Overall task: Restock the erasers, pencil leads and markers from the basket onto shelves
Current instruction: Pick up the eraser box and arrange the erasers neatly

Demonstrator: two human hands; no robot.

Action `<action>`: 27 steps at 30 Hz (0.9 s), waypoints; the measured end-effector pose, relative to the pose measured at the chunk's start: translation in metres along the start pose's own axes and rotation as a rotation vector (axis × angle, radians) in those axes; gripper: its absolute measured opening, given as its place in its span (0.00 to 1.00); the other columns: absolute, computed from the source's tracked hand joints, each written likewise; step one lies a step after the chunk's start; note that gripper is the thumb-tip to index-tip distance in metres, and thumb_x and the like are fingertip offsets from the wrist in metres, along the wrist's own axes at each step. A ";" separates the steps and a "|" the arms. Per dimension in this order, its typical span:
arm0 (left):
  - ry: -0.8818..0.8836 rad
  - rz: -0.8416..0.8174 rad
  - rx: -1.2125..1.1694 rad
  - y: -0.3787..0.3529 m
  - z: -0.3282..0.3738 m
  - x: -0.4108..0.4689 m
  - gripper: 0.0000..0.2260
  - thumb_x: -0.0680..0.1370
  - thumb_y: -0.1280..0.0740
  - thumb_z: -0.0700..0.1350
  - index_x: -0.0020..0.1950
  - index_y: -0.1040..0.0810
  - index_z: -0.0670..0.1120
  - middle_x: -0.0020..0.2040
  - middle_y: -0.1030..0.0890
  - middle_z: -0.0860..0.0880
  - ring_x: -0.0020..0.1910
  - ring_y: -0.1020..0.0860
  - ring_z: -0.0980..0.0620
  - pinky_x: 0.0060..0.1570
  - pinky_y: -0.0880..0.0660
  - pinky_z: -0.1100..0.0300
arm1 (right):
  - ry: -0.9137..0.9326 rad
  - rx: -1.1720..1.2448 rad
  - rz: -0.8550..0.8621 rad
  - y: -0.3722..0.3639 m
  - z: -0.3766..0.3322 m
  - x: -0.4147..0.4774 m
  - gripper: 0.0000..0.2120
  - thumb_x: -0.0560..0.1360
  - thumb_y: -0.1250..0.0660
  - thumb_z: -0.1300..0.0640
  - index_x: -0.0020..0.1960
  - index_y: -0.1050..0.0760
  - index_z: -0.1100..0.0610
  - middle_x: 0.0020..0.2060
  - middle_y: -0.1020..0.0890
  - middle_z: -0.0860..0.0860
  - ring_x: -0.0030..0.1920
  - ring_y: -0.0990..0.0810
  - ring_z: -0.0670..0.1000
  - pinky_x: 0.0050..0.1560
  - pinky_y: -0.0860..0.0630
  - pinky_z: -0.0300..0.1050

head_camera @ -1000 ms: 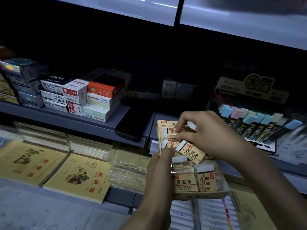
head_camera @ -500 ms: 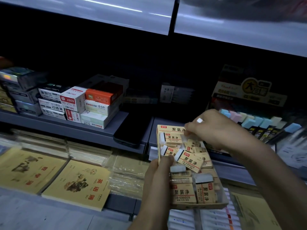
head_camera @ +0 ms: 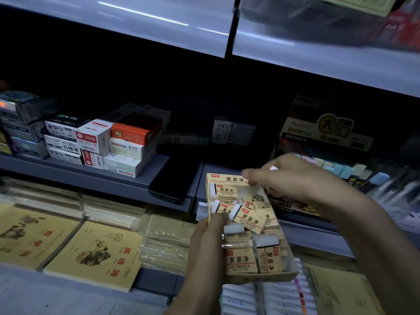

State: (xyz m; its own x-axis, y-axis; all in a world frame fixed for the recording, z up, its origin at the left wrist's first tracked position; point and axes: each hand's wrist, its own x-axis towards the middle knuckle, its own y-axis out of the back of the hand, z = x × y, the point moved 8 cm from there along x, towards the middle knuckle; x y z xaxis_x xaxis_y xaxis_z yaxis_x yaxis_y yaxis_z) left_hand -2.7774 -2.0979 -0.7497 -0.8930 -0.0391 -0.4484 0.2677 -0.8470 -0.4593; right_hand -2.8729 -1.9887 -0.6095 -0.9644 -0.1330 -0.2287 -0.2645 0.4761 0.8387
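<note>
currently held: eraser box, open-topped beige card, "聚屑净" printed on its rear flap; it sits in front of the middle shelf edge and above the markers.
left hand: grasps the box at its left wall, thumb hooked over the rim and touching the contents.
right hand: motion-blurred, fingers curled at the box's rear right corner; clenched around one eraser, only its white end showing between the fingers.
box contents: erasers, beige sleeves with red tabs, marked "聚屑净" and "2b·eraser"; some stand upright at the front, others lie tilted further back.
shelf stock, left: white box marked "deli" and "s207"; orange box, also "deli"; lead boxes marked "hanss" and "0.5".
shelf stock, centre: black phone, lying flat at the shelf edge, just left of the eraser box.
shelf stock, right: display carton with a round yellow badge; only "大容" is readable.
lower shelf: notebook, yellow cover, red characters "英语簿".
markers: white barrels in rows, coloured ends, directly below the box; print too small to read.
</note>
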 end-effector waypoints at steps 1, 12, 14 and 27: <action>0.000 -0.002 0.001 0.000 0.000 0.000 0.17 0.78 0.35 0.59 0.55 0.20 0.47 0.45 0.15 0.43 0.40 0.16 0.43 0.32 0.21 0.53 | 0.037 -0.045 0.066 0.007 0.000 -0.001 0.13 0.77 0.30 0.40 0.45 0.15 0.48 0.31 0.21 0.41 0.34 0.26 0.41 0.32 0.32 0.40; -0.001 0.064 -0.018 0.008 -0.007 0.011 0.18 0.76 0.32 0.57 0.54 0.17 0.43 0.41 0.14 0.41 0.39 0.16 0.40 0.35 0.20 0.51 | 0.030 -0.385 0.006 -0.018 0.008 0.010 0.18 0.70 0.21 0.44 0.53 0.19 0.52 0.49 0.17 0.50 0.49 0.18 0.52 0.54 0.18 0.53; 0.000 0.079 -0.025 0.009 -0.009 0.014 0.18 0.76 0.32 0.57 0.55 0.17 0.43 0.41 0.14 0.41 0.40 0.16 0.40 0.38 0.20 0.50 | 0.021 -0.395 0.005 -0.018 0.007 0.011 0.18 0.69 0.20 0.44 0.52 0.20 0.53 0.48 0.17 0.50 0.48 0.18 0.52 0.53 0.18 0.54; 0.001 0.062 -0.010 0.008 -0.010 0.015 0.19 0.75 0.33 0.58 0.55 0.17 0.44 0.47 0.13 0.39 0.44 0.15 0.40 0.43 0.18 0.48 | 0.001 -0.361 0.090 -0.011 0.001 0.010 0.18 0.65 0.17 0.47 0.50 0.20 0.51 0.47 0.17 0.49 0.47 0.18 0.53 0.52 0.18 0.54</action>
State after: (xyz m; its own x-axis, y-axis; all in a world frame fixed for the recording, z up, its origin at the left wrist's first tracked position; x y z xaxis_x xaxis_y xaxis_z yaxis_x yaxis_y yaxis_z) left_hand -2.7855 -2.0997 -0.7678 -0.8744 -0.0906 -0.4766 0.3257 -0.8378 -0.4382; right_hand -2.8791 -1.9949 -0.6215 -0.9836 -0.1055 -0.1462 -0.1609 0.1484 0.9757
